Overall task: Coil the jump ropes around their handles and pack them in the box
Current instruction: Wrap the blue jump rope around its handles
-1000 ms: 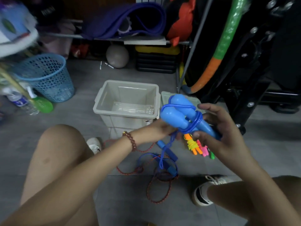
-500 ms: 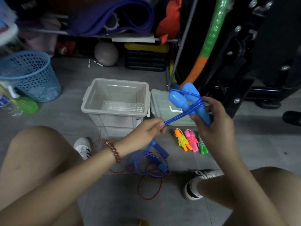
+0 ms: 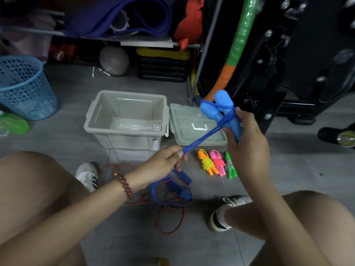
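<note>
My right hand (image 3: 244,143) grips the two light-blue handles (image 3: 221,108) of a jump rope, held upright together with blue cord wound round them. My left hand (image 3: 165,162) pinches the taut blue cord (image 3: 203,137) that runs down-left from the handles. The open beige box (image 3: 126,116) stands on the floor behind my left hand, with nothing visible inside. Its lid (image 3: 194,127) lies beside it on the right. Three coiled small ropes lie in front of the lid: orange (image 3: 206,164), pink (image 3: 217,163) and green (image 3: 229,166). A loose dark-blue rope (image 3: 172,191) and a red braided rope (image 3: 169,217) lie tangled between my feet.
A blue mesh basket (image 3: 23,87) stands at the left, a green object (image 3: 13,123) beside it. A grey ball (image 3: 114,61) and a black-and-yellow case (image 3: 163,64) sit under a shelf at the back. Black exercise equipment (image 3: 288,64) fills the right side. My knees and shoes frame the floor area.
My left hand has drawn the blue cord down and to the left, pulling it tight away from the handles. My right hand has kept hold of the handles.
</note>
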`<state>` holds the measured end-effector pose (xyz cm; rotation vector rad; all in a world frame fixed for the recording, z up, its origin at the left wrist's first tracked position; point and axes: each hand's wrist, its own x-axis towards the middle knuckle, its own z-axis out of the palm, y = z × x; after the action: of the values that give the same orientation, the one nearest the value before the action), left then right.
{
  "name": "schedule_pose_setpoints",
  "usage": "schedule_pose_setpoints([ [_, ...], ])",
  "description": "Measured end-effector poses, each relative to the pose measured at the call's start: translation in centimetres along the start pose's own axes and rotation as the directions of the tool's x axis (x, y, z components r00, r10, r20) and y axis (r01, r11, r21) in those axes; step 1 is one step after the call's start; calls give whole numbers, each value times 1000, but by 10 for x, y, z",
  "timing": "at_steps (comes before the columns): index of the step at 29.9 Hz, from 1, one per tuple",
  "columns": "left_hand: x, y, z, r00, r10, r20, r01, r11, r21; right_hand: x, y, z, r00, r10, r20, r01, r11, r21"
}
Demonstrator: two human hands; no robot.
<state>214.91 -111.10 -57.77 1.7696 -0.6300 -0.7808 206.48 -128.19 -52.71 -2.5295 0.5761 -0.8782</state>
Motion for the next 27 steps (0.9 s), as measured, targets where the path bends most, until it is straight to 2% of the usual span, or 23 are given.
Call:
schedule_pose_setpoints([
  [3, -3, 0, -3, 998, -55, -17, 53, 994, -93, 0, 1, 2, 999, -19, 30, 21, 999, -51],
  [6, -12, 9, -3, 987, -128, 97, 149, 951, -269, -1, 3, 5, 997, 33, 65, -30, 998, -60],
  [7, -15, 11, -2, 983, -133, 129, 164, 950, -267, 0, 2, 5, 996, 60, 70, -57, 997, -55],
  [11, -23, 3, 0, 962, -173, 212, 191, 979, -65, 1, 4, 5, 992, 115, 60, -109, 989, -99],
  [15, -18, 0, -11, 990, -24, 137, 16, 998, 59, 1, 10, 5, 993, 69, 92, -52, 982, -179],
  [18, -19, 14, -22, 990, 116, 84, -122, 991, 63, -2, 12, 11, 973, 98, 208, -46, 969, -242],
  [20, -26, 20, -29, 982, 191, -1, -184, 950, 251, -6, 15, 15, 901, 190, 390, -110, 970, -218],
  [22, -32, 24, -37, 957, 251, -146, -146, 852, 503, -13, 15, 20, 784, 200, 588, -108, 976, -188],
  [24, -35, 27, -45, 926, 296, -235, -123, 824, 553, -25, 10, 27, 702, 116, 703, -9, 988, -154],
  [27, -37, 29, -48, 899, 362, -245, -147, 778, 610, -42, 0, 42, 637, -21, 771, 101, 993, -57],
])
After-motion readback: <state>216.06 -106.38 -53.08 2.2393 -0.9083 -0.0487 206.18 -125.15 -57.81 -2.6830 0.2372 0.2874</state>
